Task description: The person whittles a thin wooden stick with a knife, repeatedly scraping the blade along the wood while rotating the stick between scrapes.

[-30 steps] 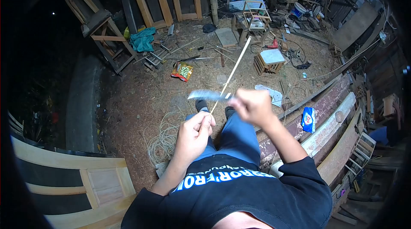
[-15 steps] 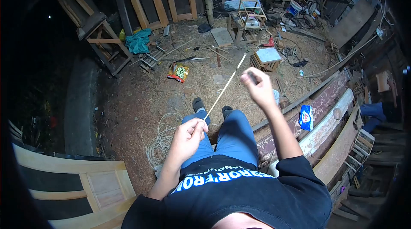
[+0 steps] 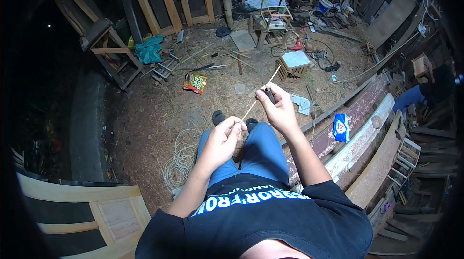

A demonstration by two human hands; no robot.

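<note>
A thin pale strip [image 3: 250, 108] runs slantwise between my two hands, its far end pointing up and to the right past them. My left hand [image 3: 224, 139] pinches its near end above my left thigh. Over the right knee, my right hand [image 3: 277, 105] is closed on a short dark object [image 3: 270, 96], perhaps a knife handle, and touches the strip partway along. Any blade is too small to make out. My feet rest on the littered ground below.
Coiled pale strands [image 3: 180, 162] lie left of my legs. A yellow snack bag [image 3: 195, 83] is ahead. A blue-white packet [image 3: 341, 128] rests on planks at right. A slatted crate [image 3: 294, 65] stands ahead; another person [image 3: 411, 97] is at far right.
My right hand has come down and left onto the strip, having been raised apart from it. My left hand has shifted slightly right and up. More of the other person shows at the right.
</note>
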